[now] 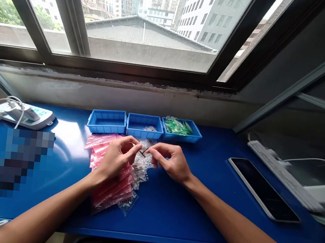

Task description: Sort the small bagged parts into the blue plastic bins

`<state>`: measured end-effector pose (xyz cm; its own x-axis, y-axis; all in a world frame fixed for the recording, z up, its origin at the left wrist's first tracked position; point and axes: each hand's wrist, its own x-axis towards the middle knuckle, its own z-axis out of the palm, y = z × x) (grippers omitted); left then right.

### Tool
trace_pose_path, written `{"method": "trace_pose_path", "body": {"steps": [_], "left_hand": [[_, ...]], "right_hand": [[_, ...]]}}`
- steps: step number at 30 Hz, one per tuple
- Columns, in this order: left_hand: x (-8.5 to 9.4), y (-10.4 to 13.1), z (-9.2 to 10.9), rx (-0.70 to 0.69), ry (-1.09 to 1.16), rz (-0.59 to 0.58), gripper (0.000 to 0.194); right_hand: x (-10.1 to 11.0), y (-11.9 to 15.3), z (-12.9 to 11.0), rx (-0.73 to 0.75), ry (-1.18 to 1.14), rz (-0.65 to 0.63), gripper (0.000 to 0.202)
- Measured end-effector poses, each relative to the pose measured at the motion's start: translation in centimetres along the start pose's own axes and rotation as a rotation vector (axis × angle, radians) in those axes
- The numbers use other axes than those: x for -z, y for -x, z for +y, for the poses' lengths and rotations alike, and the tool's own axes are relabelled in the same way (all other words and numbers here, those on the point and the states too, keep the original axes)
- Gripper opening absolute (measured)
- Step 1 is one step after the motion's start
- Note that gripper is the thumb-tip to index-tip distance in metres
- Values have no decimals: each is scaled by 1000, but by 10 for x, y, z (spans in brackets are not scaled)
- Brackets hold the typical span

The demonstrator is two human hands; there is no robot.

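My left hand [119,155] is closed in a pinch, its thumb and forefinger meeting above the bags. My right hand [171,161] pinches too, close to the left one. A small dark, thin piece [143,153] shows between the two sets of fingertips; which hand bears it is hard to tell. Under my left hand lie overlapping pink plastic bags [111,195]. Clear bags [142,171] with small brown pieces inside lie beside them, between my hands.
Behind my hands stand three blue bins: the left bin [107,122], the middle bin [143,124] with small metallic pieces, and the right bin [197,135] holding green packets [178,126]. A phone [264,190] lies right; a power strip [39,117] and cables are left.
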<state>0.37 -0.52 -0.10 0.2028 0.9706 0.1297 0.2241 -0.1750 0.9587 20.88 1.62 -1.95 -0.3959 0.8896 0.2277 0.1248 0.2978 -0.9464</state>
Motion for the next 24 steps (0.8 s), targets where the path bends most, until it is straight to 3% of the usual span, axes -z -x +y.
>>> {"method": "trace_pose_path", "body": {"steps": [4,12,16,19,24], "left_hand": [[-1,-1,-2,24,49,-5,28],[-1,-3,-6,39,119,-9,28],[-1,-3,-6,29,99,-19,27],[-1,-3,-4,29,94,-22,26],[-1,-2,-2,27,83,-38,24]], "right_hand": [[2,-4,3,-96,-59,-37,36],[13,-21,17,-388,-475,299,48],[15,-22,15,-425,-586,280,55],[16,-18,13,-324,-393,207,56],[22,-14,16,-95,469,78,44]]}}
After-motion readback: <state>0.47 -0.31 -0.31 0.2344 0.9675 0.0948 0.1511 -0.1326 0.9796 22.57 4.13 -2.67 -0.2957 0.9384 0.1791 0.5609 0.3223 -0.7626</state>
